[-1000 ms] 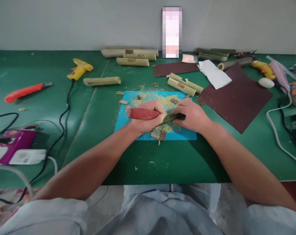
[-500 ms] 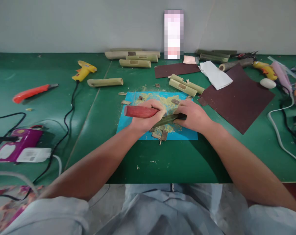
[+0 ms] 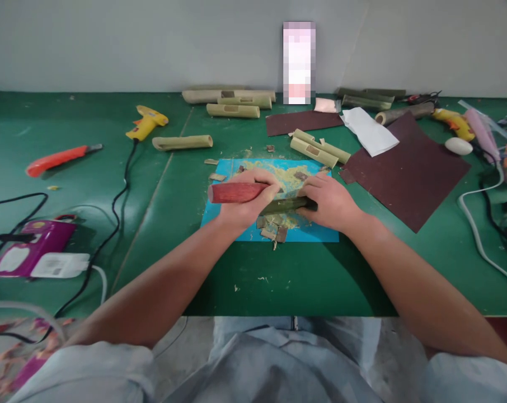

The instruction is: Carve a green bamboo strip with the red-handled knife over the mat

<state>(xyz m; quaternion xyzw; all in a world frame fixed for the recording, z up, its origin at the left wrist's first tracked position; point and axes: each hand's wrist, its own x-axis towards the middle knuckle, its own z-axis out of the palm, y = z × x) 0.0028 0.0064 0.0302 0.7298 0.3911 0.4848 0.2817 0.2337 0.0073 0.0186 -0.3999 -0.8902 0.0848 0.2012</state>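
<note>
My left hand [image 3: 252,201] is closed around a hand tool with a thick red wooden handle [image 3: 234,193]; its working end is hidden by my fingers. Beneath that hand lies a green bamboo tube [image 3: 285,206], nearly level. The tube's right end is gripped by my right hand [image 3: 327,200], fingers bent over its dark open mouth. Both hands are over a blue sheet [image 3: 327,232] strewn with pale shavings [image 3: 293,173] and small brown bamboo chips [image 3: 281,234].
Cut bamboo tubes [image 3: 314,152] lie behind the sheet, others along the wall. A brown sheet [image 3: 413,179], white paper [image 3: 371,131] and white egg-shaped thing [image 3: 459,146] are rightward. Leftward are a yellow glue gun [image 3: 146,122], red-handled cutter [image 3: 62,159] and purple power strip [image 3: 33,246].
The bamboo tube has levelled out from a tilt. My left hand and the red handle have shifted slightly left; my right hand keeps its grip.
</note>
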